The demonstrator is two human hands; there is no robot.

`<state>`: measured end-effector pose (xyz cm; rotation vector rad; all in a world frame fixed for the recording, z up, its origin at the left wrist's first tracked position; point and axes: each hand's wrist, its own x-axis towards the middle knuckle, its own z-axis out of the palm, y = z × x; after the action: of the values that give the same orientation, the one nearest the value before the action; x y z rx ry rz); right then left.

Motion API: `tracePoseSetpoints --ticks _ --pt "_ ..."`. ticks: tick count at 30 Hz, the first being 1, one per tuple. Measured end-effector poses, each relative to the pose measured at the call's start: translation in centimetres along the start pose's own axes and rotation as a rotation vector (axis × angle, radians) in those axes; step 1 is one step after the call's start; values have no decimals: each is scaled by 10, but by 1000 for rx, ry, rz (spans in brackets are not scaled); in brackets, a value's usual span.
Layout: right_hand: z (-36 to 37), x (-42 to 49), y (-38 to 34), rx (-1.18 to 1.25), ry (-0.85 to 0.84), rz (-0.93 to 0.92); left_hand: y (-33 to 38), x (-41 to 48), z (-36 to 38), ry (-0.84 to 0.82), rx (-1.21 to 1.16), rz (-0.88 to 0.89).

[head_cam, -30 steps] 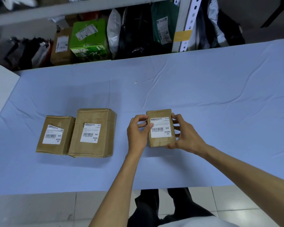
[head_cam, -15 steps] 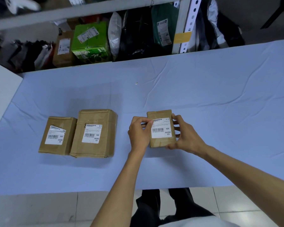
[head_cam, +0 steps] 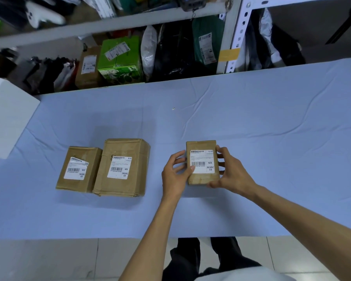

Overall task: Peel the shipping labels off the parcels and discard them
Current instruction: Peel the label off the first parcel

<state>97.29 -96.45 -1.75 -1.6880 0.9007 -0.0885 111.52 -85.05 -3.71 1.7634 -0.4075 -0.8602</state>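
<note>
From the head view, your right grip (head_cam: 233,173) clasped the parcel (head_cam: 201,146) by its right edge, steadying it at the near side of the bench (head_cam: 251,118). Your left grip (head_cam: 173,175) curled round the left edge with its thumb on a corner of the label (head_cam: 203,161), probably to start peeling. The other parcels (head_cam: 122,167) lay apart to the left.

A creased pale-blue cloth (head_cam: 251,118) covers the table. At twelve o'clock a white shelf rack (head_cam: 239,33) holds a green box (head_cam: 120,57), a brown carton (head_cam: 88,69) touching its nine-o'clock side, and black bags (head_cam: 174,53). A white block (head_cam: 6,118) sits at nine o'clock, floor tiles (head_cam: 49,260) at seven.
</note>
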Motion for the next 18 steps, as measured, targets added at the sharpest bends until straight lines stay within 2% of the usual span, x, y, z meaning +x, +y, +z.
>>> tracePoseSetpoints --ticks 3,14,18 --pt "0 0 -1 2 -10 1 6 7 2 8 79 60" --pt "1 -2 -3 -29 -23 17 17 22 14 149 336 45" --pt "2 -3 -4 -42 -23 12 20 24 16 146 398 43"
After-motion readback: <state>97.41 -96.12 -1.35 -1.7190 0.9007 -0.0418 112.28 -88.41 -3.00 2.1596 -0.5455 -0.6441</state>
